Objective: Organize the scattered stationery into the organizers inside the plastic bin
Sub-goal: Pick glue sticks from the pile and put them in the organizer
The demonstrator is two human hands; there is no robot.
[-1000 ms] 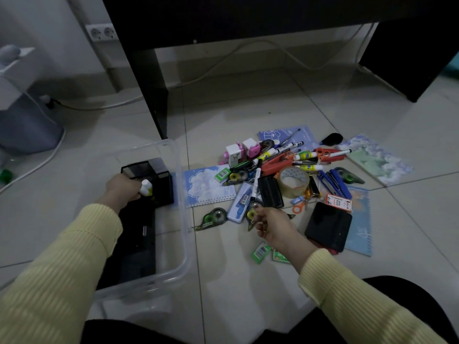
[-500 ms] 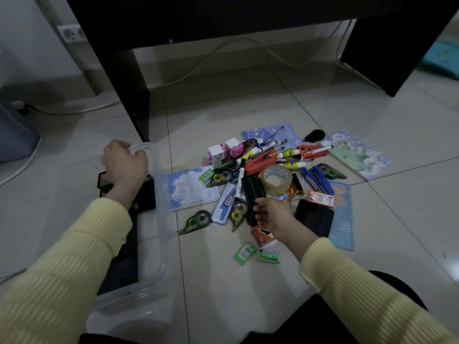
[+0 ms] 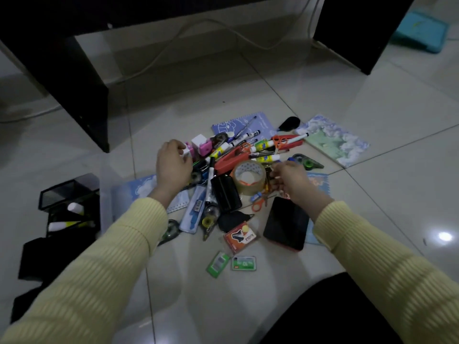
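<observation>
Left hand (image 3: 173, 167) pinched a white block (image 3: 186, 152) in the jumbled, colourful pile (image 3: 233, 158); right hand (image 3: 291, 181) curled its fingers beside the tape (image 3: 250, 188), grip unclear

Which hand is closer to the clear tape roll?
Right. The right hand is close by the right edge of the tape roll; the left hand is farther off on its left side.

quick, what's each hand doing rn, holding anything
Left hand: gripping the small white block.
Right hand: fingers curled beside the tape roll; grip cannot be told.
</observation>
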